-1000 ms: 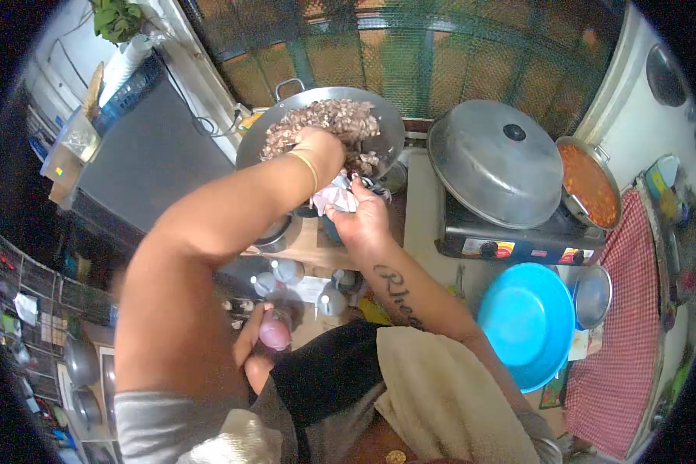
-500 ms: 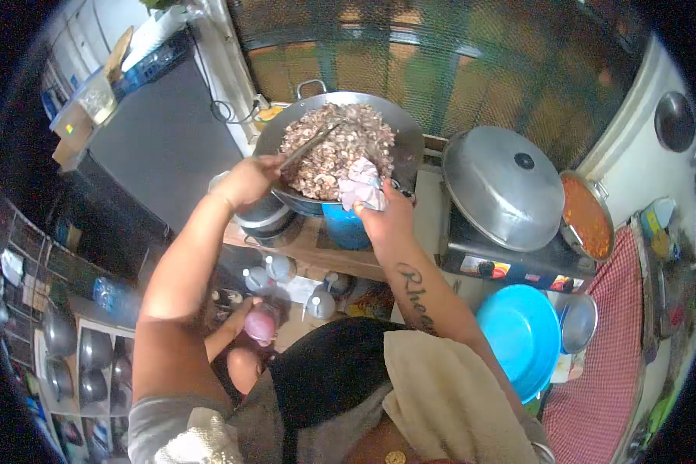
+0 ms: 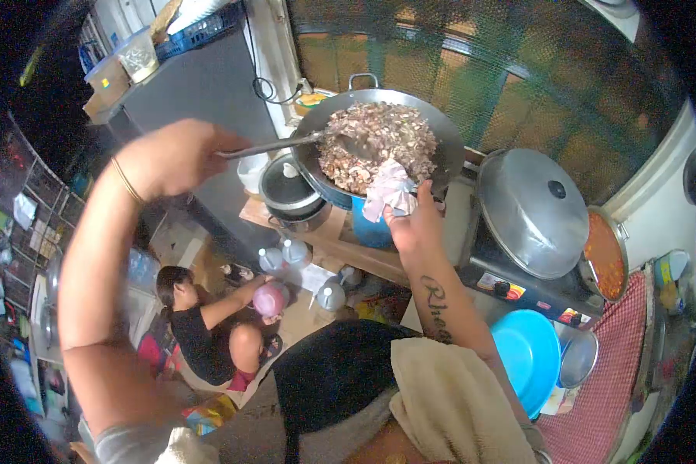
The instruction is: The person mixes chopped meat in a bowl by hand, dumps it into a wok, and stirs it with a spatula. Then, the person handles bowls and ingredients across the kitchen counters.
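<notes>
A wide window (image 3: 472, 85) fills the back, its upper part cut off by the dark round edge of the view and whatever lies beyond its pane too blurred to name. Lower left, another person (image 3: 201, 340) crouches on the floor. The wok (image 3: 447, 135) stands below the window, heaped with chopped brown food (image 3: 402, 131); its base is hidden, and only part of a blue thing (image 3: 373, 230) shows under its front rim. To its right is a stove (image 3: 522, 298), its top mostly covered by a big metal lid (image 3: 526, 224). The blue basin (image 3: 522, 359) is partly blocked by the right forearm, and the lid overlaps the pan of red stew (image 3: 605, 259). The left hand (image 3: 182, 158), smeared by blur, has its fingers closed around the handle of a long spoon (image 3: 278, 145), whose head lies partly sunk in the food. The right hand (image 3: 416, 223) grips a crumpled cloth (image 3: 387, 189) at the wok's near rim, thumb showing, the other fingers mostly out of sight. Smallest is a pink round thing (image 3: 271, 300) in the other person's grasp, bowl or ball unclear.
</notes>
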A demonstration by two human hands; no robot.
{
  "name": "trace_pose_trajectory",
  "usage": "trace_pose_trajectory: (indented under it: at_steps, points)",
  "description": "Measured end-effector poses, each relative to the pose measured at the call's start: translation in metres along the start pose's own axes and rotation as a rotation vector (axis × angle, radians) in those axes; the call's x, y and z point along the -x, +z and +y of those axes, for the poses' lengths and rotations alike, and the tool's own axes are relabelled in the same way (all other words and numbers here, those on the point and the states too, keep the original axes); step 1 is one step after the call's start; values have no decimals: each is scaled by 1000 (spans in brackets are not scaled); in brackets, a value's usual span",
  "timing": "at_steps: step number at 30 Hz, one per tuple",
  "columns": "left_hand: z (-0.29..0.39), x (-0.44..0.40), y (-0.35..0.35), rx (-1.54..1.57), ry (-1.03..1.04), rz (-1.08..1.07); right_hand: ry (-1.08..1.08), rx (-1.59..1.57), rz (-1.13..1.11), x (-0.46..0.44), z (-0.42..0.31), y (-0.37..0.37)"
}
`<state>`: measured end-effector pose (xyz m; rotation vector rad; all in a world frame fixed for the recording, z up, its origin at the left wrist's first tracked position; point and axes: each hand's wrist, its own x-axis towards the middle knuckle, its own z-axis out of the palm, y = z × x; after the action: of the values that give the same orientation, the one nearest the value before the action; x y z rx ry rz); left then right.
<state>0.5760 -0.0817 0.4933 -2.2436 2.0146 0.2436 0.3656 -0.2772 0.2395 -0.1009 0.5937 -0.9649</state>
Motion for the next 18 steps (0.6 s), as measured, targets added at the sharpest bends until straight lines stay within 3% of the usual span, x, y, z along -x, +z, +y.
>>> trace_pose_trajectory:
  at_steps: [2, 5, 8, 9, 11, 12, 14, 18]
  points:
    - [-9, -2, -3, -82, 108, -14, -11, 17, 49, 6, 5, 7]
    - [13, -16, 11, -74, -127, -225, -27, 26, -18, 3, 12, 6]
    - [-9, -45, 88, -54, 71, -43, -41, 107, -11, 9, 17, 8]
    - [8, -53, 103, 11, -106, -80, -25, 82, -45, 8, 18, 8]
    - [31, -56, 130, 103, -209, 14, 4, 35, -107, 3, 21, 3]
    - [38, -60, 132, 107, -265, -80, 18, 59, -115, 1, 21, 1]
    - [19, -73, 166, 220, -147, 61, 37, 107, -126, -3, 16, -2]
    - [5, -90, 205, 546, -119, 241, 0, 103, -86, -2, 12, -3]
